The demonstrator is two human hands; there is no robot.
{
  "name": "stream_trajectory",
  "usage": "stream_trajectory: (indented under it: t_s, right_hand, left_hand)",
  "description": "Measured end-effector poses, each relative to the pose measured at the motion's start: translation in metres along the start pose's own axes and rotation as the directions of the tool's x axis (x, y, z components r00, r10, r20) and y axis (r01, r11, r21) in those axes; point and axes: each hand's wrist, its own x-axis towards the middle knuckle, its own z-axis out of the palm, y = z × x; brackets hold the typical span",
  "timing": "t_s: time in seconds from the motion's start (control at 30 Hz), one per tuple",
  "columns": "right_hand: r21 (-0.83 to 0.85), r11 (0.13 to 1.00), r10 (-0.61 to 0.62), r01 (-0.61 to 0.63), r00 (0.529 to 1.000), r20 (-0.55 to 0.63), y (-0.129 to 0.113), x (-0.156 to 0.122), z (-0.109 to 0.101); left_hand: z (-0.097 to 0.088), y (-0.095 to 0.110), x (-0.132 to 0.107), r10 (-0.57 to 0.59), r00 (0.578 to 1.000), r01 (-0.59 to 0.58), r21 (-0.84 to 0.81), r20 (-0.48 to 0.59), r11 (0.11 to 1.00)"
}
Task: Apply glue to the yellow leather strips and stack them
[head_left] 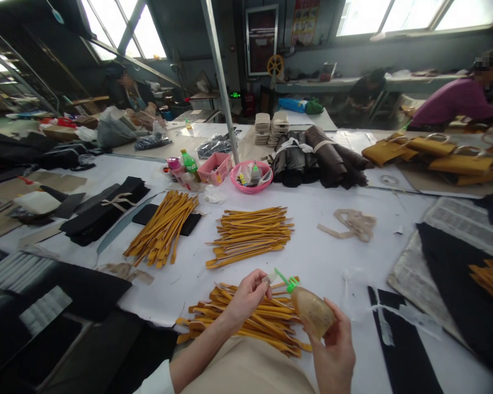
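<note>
My right hand [334, 350] is wrapped round a squeeze bottle [312, 309] with a yellowish, see-through body. Its thin green nozzle tilts up and to the left. A small whitish piece [271, 277] is pinched in my left hand [250, 295], right by the nozzle's tip; whether they touch I cannot tell. Below both hands lies a loose pile of mustard-yellow strips [213, 312], partly hidden by my left forearm. A second, flatter bunch of such strips [250, 232] is just beyond, and another bunch [162, 230] lies farther left on a black piece.
A pink basin [251, 189], a pink basket [216, 168] and a green-capped bottle [189, 162] stand at the back. Brown rolls [332, 156] lie behind the basin; a metal pole [222, 76] rises nearby. Black pieces [402, 339] lie right. Other people work farther off.
</note>
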Motion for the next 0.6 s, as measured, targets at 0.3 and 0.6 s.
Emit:
stream_trajectory:
  t_s: [0.3, 0.6]
  right_hand:
    - [0.003, 0.999, 0.034, -0.034, 0.999, 0.021, -0.001, -0.0004, 0.0026]
    - [-0.015, 0.999, 0.029, -0.028, 0.998, 0.06, 0.0014, 0.0013, 0.004]
  left_hand:
    - [-0.0007, -0.0009, 0.0015, 0.012, 0.999, -0.011, 0.01, -0.031, 1.0]
    - [-0.0007, -0.0052, 0.0032, 0.011, 0.999, -0.011, 0.023, -0.034, 1.0]
